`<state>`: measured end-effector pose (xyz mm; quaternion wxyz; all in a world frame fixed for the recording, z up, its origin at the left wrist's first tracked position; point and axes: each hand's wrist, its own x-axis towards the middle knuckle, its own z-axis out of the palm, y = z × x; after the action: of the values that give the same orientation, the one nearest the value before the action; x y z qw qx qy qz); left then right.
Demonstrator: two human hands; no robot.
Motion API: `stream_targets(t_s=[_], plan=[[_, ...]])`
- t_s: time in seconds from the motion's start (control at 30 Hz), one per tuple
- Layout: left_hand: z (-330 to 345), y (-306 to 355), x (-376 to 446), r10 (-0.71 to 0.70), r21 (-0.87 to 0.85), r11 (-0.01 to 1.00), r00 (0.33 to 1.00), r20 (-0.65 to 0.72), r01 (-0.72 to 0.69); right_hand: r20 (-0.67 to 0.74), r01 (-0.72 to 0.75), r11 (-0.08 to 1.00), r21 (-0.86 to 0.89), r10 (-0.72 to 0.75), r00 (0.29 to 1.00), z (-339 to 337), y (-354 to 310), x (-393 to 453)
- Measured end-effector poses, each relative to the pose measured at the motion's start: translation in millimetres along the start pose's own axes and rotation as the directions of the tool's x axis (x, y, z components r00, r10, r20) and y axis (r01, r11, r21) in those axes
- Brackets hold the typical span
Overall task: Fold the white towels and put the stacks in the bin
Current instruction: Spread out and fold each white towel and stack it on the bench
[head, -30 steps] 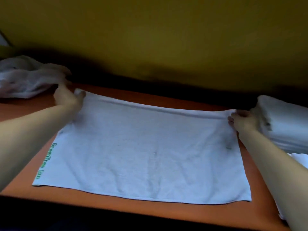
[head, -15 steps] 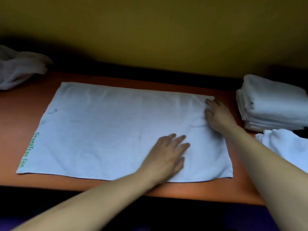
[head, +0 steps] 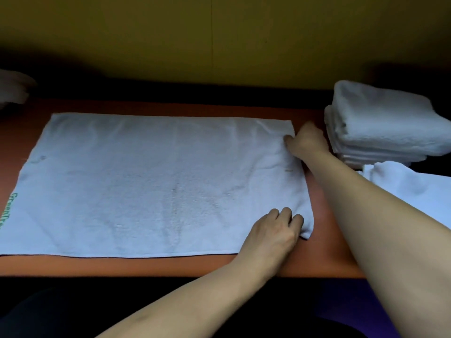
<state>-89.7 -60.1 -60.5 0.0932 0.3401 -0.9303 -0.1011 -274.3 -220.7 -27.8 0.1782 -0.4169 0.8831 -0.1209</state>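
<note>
White towel [head: 151,184] spread flat on orange table [head: 170,265], green lettering at its left edge. Left hand [head: 275,230] grasps towel's near right corner, fingers curled over bunched cloth. Right hand [head: 306,141] at towel's far right edge, fingers curled, seems to pinch cloth. Stack of folded towels [head: 383,125] right of spread towel, just beside right hand. Loose white towel [head: 410,189] in front of stack. Crumpled cloth [head: 12,89] far left.

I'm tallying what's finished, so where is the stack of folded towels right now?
In the head view the stack of folded towels sits at the table's far right, just beyond the right hand, with a loose white towel lying in front of it.
</note>
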Motion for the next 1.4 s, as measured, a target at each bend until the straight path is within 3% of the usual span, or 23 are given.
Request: stream_targets(t_s=[0.07,0.17,0.3,0.4,0.57,0.8,0.93,1.03,1.4], plan=[[-1,-1,-4,-0.108,-0.168,0.980,0.994,-0.006,0.105,0.085,-0.103,0.991,0.091,0.095,0.992,-5,-5,2],[-11,5,-11,-0.211,-0.467,0.858,0.976,0.060,0.215,0.140,-0.141,0.976,0.165,0.119,0.983,-10,-7,0],[-36,20,-18,-0.330,-0.608,0.703,0.926,0.183,0.370,0.034,-0.030,0.964,0.265,0.021,0.999,-18,1,-8],[-50,34,-17,-0.402,-0.621,0.640,0.886,0.231,0.452,-0.051,-0.020,0.942,0.335,0.039,0.998,-40,11,-18],[-78,59,-19,-0.406,-0.659,0.607,0.886,0.222,0.444,-0.080,-0.024,0.857,0.515,0.076,0.994,-80,18,-43],[-113,13,-70,-0.502,-0.753,0.568,0.865,0.003,0.332,-0.051,0.007,0.723,0.690,0.039,0.998,-91,-52,-86],[-130,-52,-125,-0.627,-0.752,0.510,0.779,0.006,0.417,-0.035,0.067,0.716,0.695,-0.060,0.998,-68,-113,-109],[-141,-91,-160,-0.721,-0.786,0.410,0.692,0.030,0.462,0.015,0.086,0.714,0.694,-0.133,0.991,-41,-161,-129],[-173,-190,-225,-0.888,-0.855,0.263,0.458,-0.034,0.447,0.063,0.138,0.686,0.715,-0.259,0.964,32,-328,-174]])
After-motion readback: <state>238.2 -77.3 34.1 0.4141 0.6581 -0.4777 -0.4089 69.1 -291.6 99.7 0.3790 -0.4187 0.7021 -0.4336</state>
